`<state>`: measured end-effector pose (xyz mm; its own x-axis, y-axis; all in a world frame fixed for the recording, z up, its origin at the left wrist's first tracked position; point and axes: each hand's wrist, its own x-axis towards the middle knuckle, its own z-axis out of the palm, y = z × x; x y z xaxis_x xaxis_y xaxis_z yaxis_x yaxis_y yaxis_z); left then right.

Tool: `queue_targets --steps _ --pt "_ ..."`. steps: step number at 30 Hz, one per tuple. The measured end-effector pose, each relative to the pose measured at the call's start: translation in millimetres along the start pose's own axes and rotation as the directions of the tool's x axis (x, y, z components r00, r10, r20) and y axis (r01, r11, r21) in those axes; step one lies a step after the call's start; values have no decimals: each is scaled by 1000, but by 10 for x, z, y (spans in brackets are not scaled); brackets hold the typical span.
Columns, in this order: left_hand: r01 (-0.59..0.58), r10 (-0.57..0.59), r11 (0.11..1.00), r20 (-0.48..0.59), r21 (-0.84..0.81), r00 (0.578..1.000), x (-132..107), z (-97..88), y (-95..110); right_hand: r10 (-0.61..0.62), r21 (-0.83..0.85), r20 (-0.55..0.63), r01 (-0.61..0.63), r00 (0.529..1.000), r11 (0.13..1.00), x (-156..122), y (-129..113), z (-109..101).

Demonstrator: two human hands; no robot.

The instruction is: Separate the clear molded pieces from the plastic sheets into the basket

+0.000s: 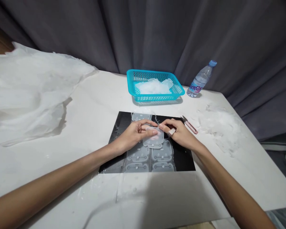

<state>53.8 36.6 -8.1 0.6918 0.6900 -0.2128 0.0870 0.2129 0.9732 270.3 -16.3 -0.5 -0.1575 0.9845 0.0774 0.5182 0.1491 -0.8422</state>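
Both my hands meet over a black mat (183, 159) in the middle of a white table (97, 108). My left hand (135, 133) and my right hand (177, 131) pinch the top edge of a small translucent plastic piece (154, 140), fingers closed on it. A bandage wraps one finger of my right hand. Under it lies a sheet of several joined translucent moulded pieces (150, 157).
A teal basket (178, 89) holding translucent pieces stands behind the mat. A plastic water bottle (201, 79) stands to its right. Small pink snips (189, 124) lie beside my right hand. Plastic scraps (219, 125) cover the right side; crumpled white plastic sheeting (26, 92) lies left.
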Motion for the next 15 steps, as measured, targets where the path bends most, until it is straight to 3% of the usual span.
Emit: queue_targets --steps 6,9,11,13,14,15 --pt "-124 129 981 -24 152 991 -5 27 -90 -24 44 -9 25 1000 999 24 -53 36" --pt "-265 303 883 -38 388 952 -108 72 -155 -47 5 -19 47 999 999 37 -57 68" --pt "-435 492 666 81 606 867 -228 117 -197 -15 -108 -75 6 997 994 57 -13 91" --pt "-628 620 389 312 674 720 -350 157 -222 22 -242 -219 -77 975 967 84 61 102" --pt "-681 647 323 372 657 666 -395 168 -224 25 -303 -291 -117 956 946 96 100 99" --pt "-693 655 333 371 640 658 -424 172 -219 19 -351 -341 -146 940 925 105 134 87"
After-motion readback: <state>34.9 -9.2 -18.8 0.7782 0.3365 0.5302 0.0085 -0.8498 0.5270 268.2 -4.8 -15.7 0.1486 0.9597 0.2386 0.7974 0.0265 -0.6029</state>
